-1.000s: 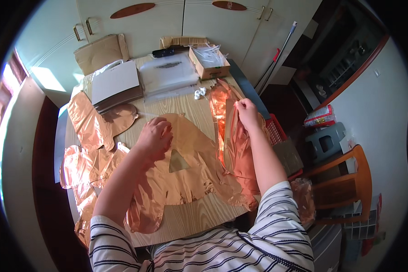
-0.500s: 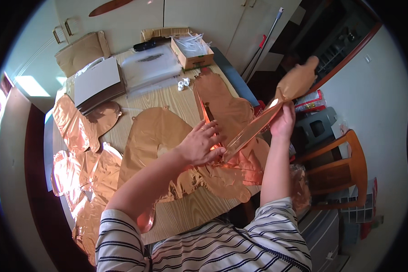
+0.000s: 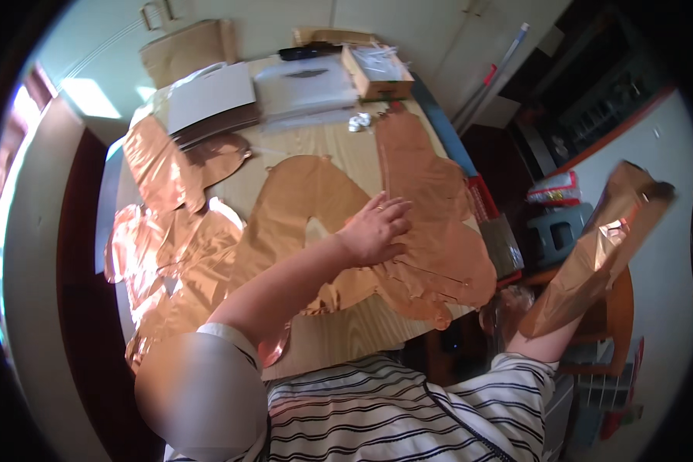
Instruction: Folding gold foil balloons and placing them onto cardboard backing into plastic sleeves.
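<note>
Flat copper-coloured foil balloons, uninflated, cover much of the table. My left hand (image 3: 377, 229) lies palm down, fingers apart, where a large arched foil balloon (image 3: 300, 185) meets a long rounded foil balloon (image 3: 431, 185) on the right. Off the table's right side, another flat foil balloon (image 3: 593, 254) hangs in the air from my raised right hand. Its sheet covers that hand, so the fingers are hidden; only my right forearm (image 3: 548, 344) shows below. More crumpled, shiny foil balloons (image 3: 162, 262) lie along the left edge.
At the table's back stand a stack of grey-white boards (image 3: 212, 100), clear plastic bags (image 3: 304, 85), a box of white sticks (image 3: 377, 73) and small white rolls (image 3: 359, 122). A wooden chair (image 3: 616, 308) and a grey-blue plastic stool (image 3: 558, 231) are on the right.
My right hand has swung out to the right, carrying the foil balloon away from the pile. My left hand has come off the raised edge and now lies flatter on the foil. The view has shifted.
</note>
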{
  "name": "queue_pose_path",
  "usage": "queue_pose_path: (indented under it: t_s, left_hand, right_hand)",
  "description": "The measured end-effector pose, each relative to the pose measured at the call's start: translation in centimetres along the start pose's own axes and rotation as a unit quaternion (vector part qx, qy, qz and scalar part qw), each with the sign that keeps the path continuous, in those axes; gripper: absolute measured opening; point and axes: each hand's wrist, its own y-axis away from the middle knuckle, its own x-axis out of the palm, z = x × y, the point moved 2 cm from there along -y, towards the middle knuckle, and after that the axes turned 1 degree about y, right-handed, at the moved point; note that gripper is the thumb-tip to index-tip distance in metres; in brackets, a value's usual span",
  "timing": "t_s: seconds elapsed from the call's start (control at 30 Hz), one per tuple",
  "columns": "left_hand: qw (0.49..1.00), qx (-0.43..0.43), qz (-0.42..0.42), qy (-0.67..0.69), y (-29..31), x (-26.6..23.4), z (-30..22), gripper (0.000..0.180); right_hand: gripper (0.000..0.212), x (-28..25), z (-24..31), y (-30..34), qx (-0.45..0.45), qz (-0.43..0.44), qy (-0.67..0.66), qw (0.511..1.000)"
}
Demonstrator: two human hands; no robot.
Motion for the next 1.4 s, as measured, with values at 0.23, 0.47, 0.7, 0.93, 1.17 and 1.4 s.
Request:
queue_pose_path:
  t_s: [0.23, 0.47, 0.7, 0.93, 1.17, 1.4]
  left_hand:
    - [0.97, -0.152, -0.045, -0.184, 11.1, -10.2, -1.6, 0.039]
    - [0.97, -0.204, -0.03, -0.127, 20.7, -12.3, -1.3, 0.046]
    - [0.972, -0.201, -0.075, -0.099, 19.8, -14.8, 3.1, 0.029]
    - [0.97, -0.138, -0.095, -0.177, 12.9, -16.6, 17.3, 0.016]
    - [0.939, -0.195, -0.064, -0.277, 9.7, -15.4, 22.0, 0.024]
    - [0.965, -0.202, -0.113, -0.123, 14.6, -22.4, 16.8, 0.029]
  right_hand:
    - [0.015, 19.1, 11.6, 22.3, 0.105, 0.401, -0.331, 0.848]
    - [0.03, 24.9, 17.8, 35.1, 0.05, 0.559, -0.037, 0.827]
    - [0.025, 25.8, 16.7, 34.5, -0.007, 0.639, 0.036, 0.768]
    - [0.023, 24.1, 11.3, 32.2, -0.215, 0.543, -0.151, 0.797]
    - [0.046, 22.0, 9.4, 33.7, -0.236, 0.532, -0.162, 0.797]
    - [0.047, 21.2, 8.5, 33.4, -0.194, 0.556, -0.162, 0.792]
